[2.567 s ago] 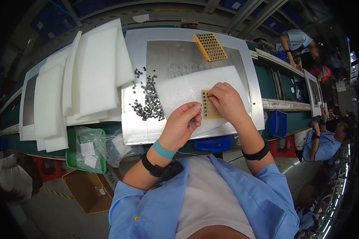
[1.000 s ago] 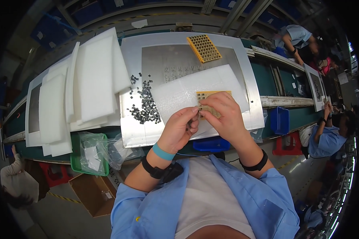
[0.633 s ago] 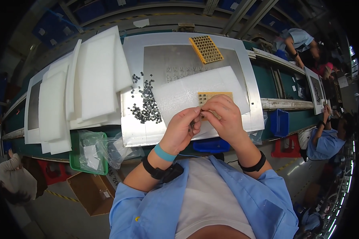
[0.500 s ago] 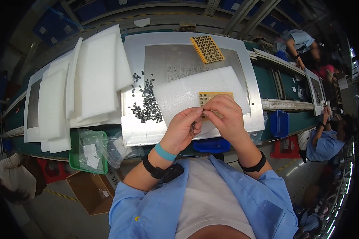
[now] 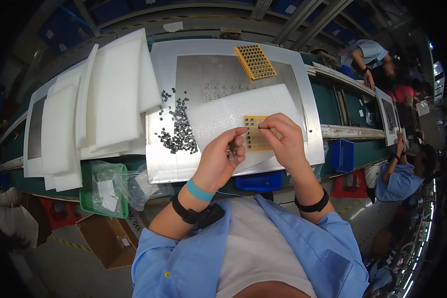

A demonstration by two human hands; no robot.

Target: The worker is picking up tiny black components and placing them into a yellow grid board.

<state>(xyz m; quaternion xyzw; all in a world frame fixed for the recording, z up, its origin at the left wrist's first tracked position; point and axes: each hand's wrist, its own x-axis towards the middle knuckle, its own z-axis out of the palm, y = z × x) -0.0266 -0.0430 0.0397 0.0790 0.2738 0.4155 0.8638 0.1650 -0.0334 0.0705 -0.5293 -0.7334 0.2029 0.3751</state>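
Observation:
A yellow circuit board panel point(image 5: 263, 142) lies on a white foam sheet point(image 5: 216, 119); small black parts sit along its left column and upper left corner. Over the panel, my right hand point(image 5: 289, 144) pinches a tiny black part between thumb and fingertips. My left hand point(image 5: 217, 161), at the panel's left edge, is curled around several small dark parts, partly hidden by its fingers. Loose black parts point(image 5: 178, 134) are heaped left of the foam. Behind it rests a stack of yellow panels point(image 5: 255, 62) filled with black parts.
Everything lies on a silver-framed plate point(image 5: 159, 171). White foam sheets point(image 5: 116, 94) are piled on the left. A green basket point(image 5: 88, 198) holds plastic bags; blue bins point(image 5: 258, 182) hang near the front edge. Co-workers, one in a blue shirt point(image 5: 400, 179), are at the right.
My hands were together at the panel's lower left; now they are apart. My left hand has shifted left, and my right hand has moved slightly up over the panel with its fingertips pinched.

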